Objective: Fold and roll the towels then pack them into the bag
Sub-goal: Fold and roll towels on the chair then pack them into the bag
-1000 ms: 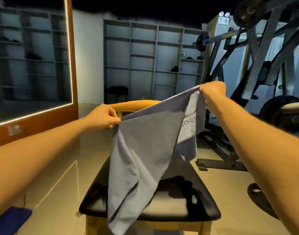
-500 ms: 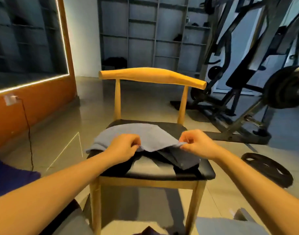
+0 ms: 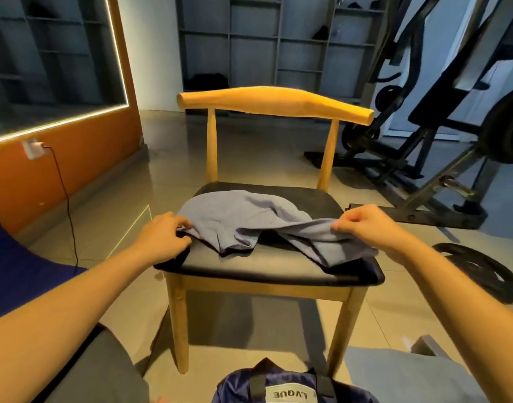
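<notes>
Right hand (image 3: 363, 225) moved outward, towel (image 3: 240, 219) underside hidden, bag (image 3: 278, 388) cropped

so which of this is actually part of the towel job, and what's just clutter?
Job: towel, pinched by left hand and right hand; bag; chair as work surface.
Lying about: weight plate, cable, gym machine, shelves.

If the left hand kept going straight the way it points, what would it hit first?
The towel: the left hand holds its edge and would likely push into the bunched cloth on the chair seat.
</notes>
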{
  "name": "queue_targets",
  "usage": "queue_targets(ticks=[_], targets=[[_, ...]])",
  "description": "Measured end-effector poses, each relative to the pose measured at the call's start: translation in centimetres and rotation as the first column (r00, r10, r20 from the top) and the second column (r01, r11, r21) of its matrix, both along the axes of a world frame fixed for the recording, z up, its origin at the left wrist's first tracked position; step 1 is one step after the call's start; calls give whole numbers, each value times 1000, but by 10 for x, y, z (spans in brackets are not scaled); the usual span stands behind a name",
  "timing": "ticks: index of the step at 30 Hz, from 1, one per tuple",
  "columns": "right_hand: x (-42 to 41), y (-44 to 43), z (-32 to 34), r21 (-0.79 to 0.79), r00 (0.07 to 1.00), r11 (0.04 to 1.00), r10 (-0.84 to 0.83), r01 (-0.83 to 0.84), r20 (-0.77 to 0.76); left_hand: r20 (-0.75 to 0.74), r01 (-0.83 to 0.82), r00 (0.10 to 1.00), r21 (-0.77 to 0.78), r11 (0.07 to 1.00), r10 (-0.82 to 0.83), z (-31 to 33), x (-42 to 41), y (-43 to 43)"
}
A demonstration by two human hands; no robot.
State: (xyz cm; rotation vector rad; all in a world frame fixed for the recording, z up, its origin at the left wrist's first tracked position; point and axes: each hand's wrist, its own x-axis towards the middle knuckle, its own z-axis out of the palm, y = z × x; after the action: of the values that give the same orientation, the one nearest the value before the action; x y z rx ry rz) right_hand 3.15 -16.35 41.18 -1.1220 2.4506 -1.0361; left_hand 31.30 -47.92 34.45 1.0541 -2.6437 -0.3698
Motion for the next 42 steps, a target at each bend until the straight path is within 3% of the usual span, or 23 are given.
queue_targets(ticks=[3, 7, 9, 11, 14, 17, 19, 21, 23, 25, 29, 32, 33, 35, 38, 40, 42], targets=[[-17, -1, 3, -47, 971, 971, -229, 233, 75, -85, 26, 996, -38, 999, -30, -1, -4, -1], [-31, -4, 10, 49, 907, 923, -384, 381, 173, -136, 28, 990, -134, 991, -47, 1, -15, 9], [-36, -8, 23, 11, 894, 905, -421, 425, 154, -275, 35, 961, -29, 999, -42, 10, -24, 16], [-40, -13, 44, -160, 905, 892, -424, 423, 31, -494, 88, 870, 152, 984, -1, 31, -37, 25], [-30, -24, 79, -362, 837, 903, -375, 232, -399, -636, 160, 769, 281, 946, 59, 62, -54, 32], [-6, -42, 90, -220, 646, 975, -189, 33, -740, -642, 138, 743, 422, 896, 188, 70, -67, 26], [-3, -54, 72, 21, 579, 1000, 30, -23, -815, -610, 105, 755, 473, 875, 239, 58, -71, 20], [-4, -60, 44, 259, 643, 963, 248, -80, -725, -498, 44, 849, 400, 915, 177, 37, -71, 16], [-5, -61, 18, 373, 698, 921, 341, -114, -629, -363, -3, 926, 277, 961, 107, 22, -68, 18], [-9, -57, 1, 382, 764, 919, 318, -102, -561, -316, -47, 944, 154, 987, 94, 19, -66, 20], [-25, -40, -7, 377, 912, 918, 252, -119, -325, -208, 36, 978, 106, 994, -13, 20, -67, 36], [-33, -23, -8, 432, 941, 895, 234, -110, -245, -162, 75, 984, -37, 996, -80, 16, -69, 49], [-33, -18, -8, 445, 946, 890, 224, -101, -233, -187, 105, 977, -15, 994, -106, 18, -70, 50], [-35, -11, -4, 411, 967, 907, 177, -87, -184, -256, 187, 957, 169, 968, -140, 24, -74, 46], [-43, -9, 12, 275, 991, 961, 19, 19, -135, -389, 237, 919, 414, 879, -65, 39, -81, 42], [-48, -16, 27, 153, 935, 973, -114, 174, -335, -513, 239, 855, 519, 821, 75, 50, -87, 39], [-41, -25, 42, -7, 765, 954, -246, 301, -595, -594, 304, 756, 690, 657, 274, 60, -96, 34]])
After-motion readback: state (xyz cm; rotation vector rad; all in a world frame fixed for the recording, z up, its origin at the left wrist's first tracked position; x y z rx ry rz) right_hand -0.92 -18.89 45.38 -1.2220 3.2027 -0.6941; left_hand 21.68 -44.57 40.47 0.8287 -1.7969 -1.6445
